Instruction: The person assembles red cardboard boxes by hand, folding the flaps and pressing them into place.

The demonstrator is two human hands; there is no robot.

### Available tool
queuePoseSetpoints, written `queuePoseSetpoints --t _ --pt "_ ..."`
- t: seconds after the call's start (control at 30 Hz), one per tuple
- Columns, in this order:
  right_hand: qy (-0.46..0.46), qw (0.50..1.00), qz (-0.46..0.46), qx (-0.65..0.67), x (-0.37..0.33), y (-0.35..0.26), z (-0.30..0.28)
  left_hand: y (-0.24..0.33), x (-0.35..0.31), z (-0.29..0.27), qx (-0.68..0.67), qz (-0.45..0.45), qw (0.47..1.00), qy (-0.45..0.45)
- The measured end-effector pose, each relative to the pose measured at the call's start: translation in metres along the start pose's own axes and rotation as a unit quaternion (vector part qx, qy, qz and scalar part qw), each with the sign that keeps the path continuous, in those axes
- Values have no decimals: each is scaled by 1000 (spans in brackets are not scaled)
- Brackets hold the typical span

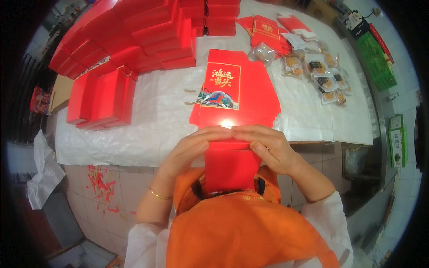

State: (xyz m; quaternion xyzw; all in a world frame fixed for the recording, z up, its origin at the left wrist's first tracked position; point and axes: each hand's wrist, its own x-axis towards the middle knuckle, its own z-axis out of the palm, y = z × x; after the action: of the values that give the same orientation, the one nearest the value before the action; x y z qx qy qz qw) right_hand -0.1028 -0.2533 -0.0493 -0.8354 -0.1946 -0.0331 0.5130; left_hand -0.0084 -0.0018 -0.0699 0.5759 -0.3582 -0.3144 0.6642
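Note:
A red cardboard box [230, 169] is held against my orange apron at the table's near edge, with one panel hanging down towards me. My left hand [190, 147] grips its left side, fingers laid over the top edge and thumb nearer me. On the other side my right hand [270, 145] does the same, and the fingertips of both hands almost meet in the middle. Just beyond lie flat red box blanks [257, 96] with a gold-framed, colourful printed panel. What is under my fingers is hidden.
Red boxes [152, 33] are stacked high at the back left, with several more [100, 100] standing in front. Wrapped round pastries [319, 69] and red printed pieces [267, 30] lie at the right. Red scraps [102, 185] litter the floor; green cartons [375, 62] stand far right.

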Motion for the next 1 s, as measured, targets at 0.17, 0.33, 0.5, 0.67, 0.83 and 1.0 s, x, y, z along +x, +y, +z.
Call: queuePoseSetpoints --t 0.17,0.33,0.5,0.67,0.83,1.0 --pt "-1 1000 1 -8 -2 1 1 -8 2 -1 -27 -7 1000 1" --pt "-19 1000 -9 -12 -2 1 0 -26 -1 -2 -82 9 997 3" --pt "-7 998 -56 -13 -6 10 6 -34 -4 8 -117 46 992 33" --pt "24 995 -92 -17 -8 18 14 -37 -11 16 -102 59 990 72" --pt "43 996 -80 -10 -7 18 17 -45 -13 19 55 124 987 83" --pt "45 998 -52 -3 -8 18 13 -34 -11 34 66 109 981 144"
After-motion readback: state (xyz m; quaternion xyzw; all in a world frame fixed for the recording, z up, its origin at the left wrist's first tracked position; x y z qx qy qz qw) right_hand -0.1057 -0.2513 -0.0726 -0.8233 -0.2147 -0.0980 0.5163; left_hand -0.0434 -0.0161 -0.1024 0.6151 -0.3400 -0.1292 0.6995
